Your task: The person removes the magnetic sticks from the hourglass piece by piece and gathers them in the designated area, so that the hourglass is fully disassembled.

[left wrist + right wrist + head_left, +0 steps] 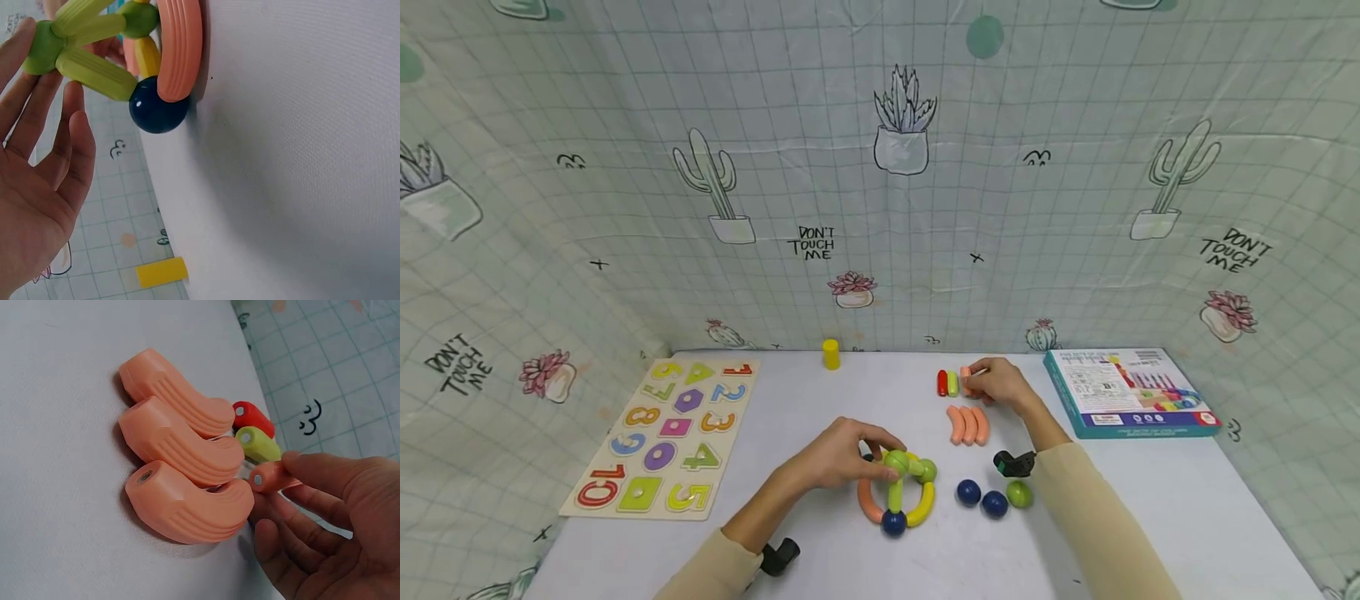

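Observation:
Thumb and fingers of my left hand [842, 454] pinch the green ball [44, 47] at the top of a magnetic stick-and-ball structure. Green rods [97, 72] slope down from that ball. Around the base run curved yellow [922, 505] and salmon [181, 50] sticks, joined by a dark blue ball [893, 523] and another green ball [927, 471]. My right hand [1003, 383] pinches a short salmon rod [272, 477] with a metal disc in its end. Beside that rod lie a short red rod [255, 419] and a short green rod [257, 444].
Three curved salmon sticks [969, 425] lie nearer me. Two blue balls [995, 504] and a green ball [1019, 493] rest right of the structure. A number puzzle board [658, 442] is at left, a box [1131, 393] at right, a yellow cylinder [831, 354] at the back.

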Demonstrator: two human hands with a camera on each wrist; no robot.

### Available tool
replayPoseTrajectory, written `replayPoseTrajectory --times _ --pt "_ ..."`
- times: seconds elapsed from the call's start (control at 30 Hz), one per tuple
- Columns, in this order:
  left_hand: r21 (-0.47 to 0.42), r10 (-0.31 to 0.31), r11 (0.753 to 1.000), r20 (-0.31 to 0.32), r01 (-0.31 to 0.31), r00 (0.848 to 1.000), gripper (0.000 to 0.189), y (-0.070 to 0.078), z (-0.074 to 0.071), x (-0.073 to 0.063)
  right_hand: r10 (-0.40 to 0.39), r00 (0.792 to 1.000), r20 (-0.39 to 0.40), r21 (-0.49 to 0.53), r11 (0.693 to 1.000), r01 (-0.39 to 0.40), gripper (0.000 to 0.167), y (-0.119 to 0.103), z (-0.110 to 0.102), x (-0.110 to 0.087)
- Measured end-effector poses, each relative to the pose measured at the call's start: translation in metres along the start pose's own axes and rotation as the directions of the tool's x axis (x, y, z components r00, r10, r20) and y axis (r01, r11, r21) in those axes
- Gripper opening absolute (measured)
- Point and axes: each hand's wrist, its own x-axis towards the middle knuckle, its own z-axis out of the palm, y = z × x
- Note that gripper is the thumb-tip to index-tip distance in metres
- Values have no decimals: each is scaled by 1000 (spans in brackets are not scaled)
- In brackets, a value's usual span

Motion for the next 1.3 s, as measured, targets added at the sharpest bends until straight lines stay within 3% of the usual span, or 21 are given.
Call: replayPoseTrajectory --times 0.2,0.73,1.17,1.3 --pt "-3 1 1000 5 -1 1000 31 0 3 0 34 999 -8 0 999 -34 39 5 5 2" --pt "10 -2 1000 -9 2 1000 34 1 1 3 -29 1000 12 4 1000 29 42 -1 3 2" --pt "30 -38 999 -14 38 999 34 3 2 -1 -32 999 22 34 999 31 39 1 10 2" --pt "34 -43 998 -11 44 999 35 2 2 -1 -58 998 5 -15 998 58 39 -1 10 -1"
